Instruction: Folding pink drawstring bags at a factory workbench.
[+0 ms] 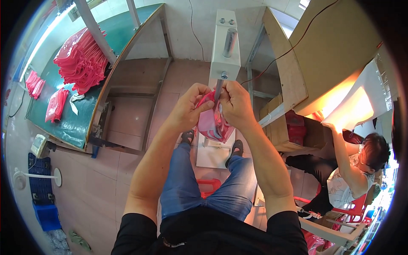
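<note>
In front of me stands a white press-like machine (225, 65) with a metal rod (219, 89) pointing down. A pink plastic bag (214, 127), partly see-through and shiny, hangs below that rod. My left hand (192, 107) pinches the bag's upper edge just left of the rod. On the other side, my right hand (236, 105) has its fingers closed on the same edge, close to the rod. The exact spot where rod and bag meet is hidden by my fingers. The bag's lower part hangs over the machine's white base (212, 155), between my feet.
A green-topped table (78, 127) at left bears a large pile of pink bags (80, 61) and two smaller stacks. At right a co-worker (344, 178) sits by a bright lamp, near a cardboard box (316, 136). A red stool (208, 185) is under me.
</note>
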`<state>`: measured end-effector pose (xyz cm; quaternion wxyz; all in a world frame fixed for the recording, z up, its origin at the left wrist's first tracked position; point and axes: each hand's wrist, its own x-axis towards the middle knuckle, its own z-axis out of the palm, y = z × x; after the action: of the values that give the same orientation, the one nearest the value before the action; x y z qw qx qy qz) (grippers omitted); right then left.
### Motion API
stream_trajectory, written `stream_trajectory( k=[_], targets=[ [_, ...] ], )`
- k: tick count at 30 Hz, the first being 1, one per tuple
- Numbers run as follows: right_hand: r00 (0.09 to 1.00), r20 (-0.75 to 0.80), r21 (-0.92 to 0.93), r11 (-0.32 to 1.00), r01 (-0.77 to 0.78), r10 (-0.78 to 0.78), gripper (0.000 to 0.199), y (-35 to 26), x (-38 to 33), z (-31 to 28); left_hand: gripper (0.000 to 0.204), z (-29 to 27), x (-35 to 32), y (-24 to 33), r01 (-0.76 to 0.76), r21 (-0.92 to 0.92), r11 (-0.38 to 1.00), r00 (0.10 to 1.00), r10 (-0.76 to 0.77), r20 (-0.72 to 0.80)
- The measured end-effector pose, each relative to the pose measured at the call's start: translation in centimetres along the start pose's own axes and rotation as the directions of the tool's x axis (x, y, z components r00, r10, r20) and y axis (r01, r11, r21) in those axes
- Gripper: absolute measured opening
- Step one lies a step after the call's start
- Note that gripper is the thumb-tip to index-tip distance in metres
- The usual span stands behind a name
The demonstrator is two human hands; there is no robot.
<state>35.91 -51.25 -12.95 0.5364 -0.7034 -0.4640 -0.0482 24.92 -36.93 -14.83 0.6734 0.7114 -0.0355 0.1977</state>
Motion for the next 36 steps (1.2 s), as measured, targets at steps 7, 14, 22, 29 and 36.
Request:
stream_trajectory(
  k=[7,14,22,29,36],
  targets=[
    [0.996,0.017,0.075,0.993,-0.087,0.086,0.011,0.0,-0.4,0.3,0.016,1.3,0.7,-2.3,-0.034,-0.207,0.978,0.969,-0.018,-0.245],
    [1.0,0.026,0.015,1.0,0.008,-0.008,0.008,-0.3,-0.4,-0.2,0.011,2.6,1.2,-2.2,-0.009,-0.251,0.968,0.913,-0.094,-0.397],
    [0.999,0.031,0.034,0.999,0.024,-0.025,0.005,-0.3,-0.6,-0.3,0.011,3.2,0.7,-1.6,0.041,-0.44,0.897,0.902,-0.223,-0.37],
    [0.999,0.005,0.013,0.999,0.032,-0.032,0.004,-0.2,-0.8,-0.1,0.009,2.4,0.1,-1.6,0.013,-0.411,0.911,0.939,-0.153,-0.309],
    [0.996,0.019,0.016,0.996,0.083,-0.084,0.005,0.0,-1.2,-0.4,0.01,4.1,1.1,-2.3,-0.062,-0.158,0.985,0.864,-0.026,-0.503]
  ],
)
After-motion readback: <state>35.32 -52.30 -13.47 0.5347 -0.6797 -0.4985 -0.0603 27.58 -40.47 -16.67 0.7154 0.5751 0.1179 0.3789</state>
